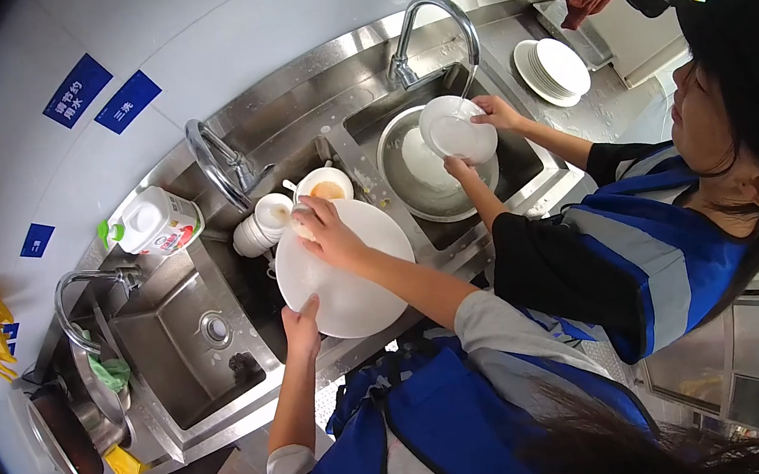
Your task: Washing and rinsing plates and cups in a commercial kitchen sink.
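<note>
A large white round plate (356, 276) is tilted over the front edge of the middle sink. My left hand (302, 325) grips its lower left rim, thumb on top. My right hand (330, 233) presses a pale sponge or scrubber (302, 225), partly hidden by the fingers, against the plate's upper left part. Just behind the plate, in the middle sink, lie a stack of white cups or bowls (256, 231) on its side and a white bowl (325, 185) with orange-brown residue.
At the right, a co-worker holds a white plate (457, 130) under a running faucet (431, 3), above a metal basin (393, 185). A detergent jug (158, 219) stands behind the left sink (177, 335). Stacked plates (562, 69) sit at the far right; pans and a lid (54, 445) are at the left.
</note>
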The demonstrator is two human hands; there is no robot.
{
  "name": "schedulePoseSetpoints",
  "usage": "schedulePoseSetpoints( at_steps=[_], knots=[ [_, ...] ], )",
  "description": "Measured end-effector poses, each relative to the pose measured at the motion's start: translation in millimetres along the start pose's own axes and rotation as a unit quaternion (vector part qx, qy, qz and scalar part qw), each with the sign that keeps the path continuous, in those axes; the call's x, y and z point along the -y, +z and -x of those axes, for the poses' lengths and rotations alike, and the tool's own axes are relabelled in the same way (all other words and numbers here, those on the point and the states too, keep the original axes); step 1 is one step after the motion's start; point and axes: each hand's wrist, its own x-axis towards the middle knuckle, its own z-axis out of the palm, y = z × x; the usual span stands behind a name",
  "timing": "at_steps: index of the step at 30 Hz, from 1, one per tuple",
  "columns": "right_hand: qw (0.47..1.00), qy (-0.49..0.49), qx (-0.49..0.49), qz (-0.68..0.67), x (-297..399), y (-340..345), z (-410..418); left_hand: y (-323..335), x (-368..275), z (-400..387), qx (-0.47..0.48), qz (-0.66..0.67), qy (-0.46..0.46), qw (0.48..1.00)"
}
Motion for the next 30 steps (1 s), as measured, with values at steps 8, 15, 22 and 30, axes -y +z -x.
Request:
schedulePoseSetpoints(
  at_steps=[8, 15, 22, 30],
  knots=[
    [0.976, -0.112, 0.143, -0.121, 23.2, -9.9, 21.1, 1.9, -1.3, -5.7, 0.018, -0.026, -0.006, 0.999],
    [0.997, 0.025, 0.025, -0.068, 5.3, -24.6, 12.5, 5.4, -4.8, 2.8, 0.001, -0.012, 0.007, 1.0],
    [0.979, -0.012, 0.147, -0.142, 38.8, -16.0, 29.0, 2.5, -4.7, -5.4, 0.028, -0.05, 0.046, 0.997],
    [0.992, 0.044, 0.047, -0.113, 15.5, -8.9, 23.7, -4.9, -2.0, -4.7, 0.02, -0.113, 0.023, 0.993]
  ],
)
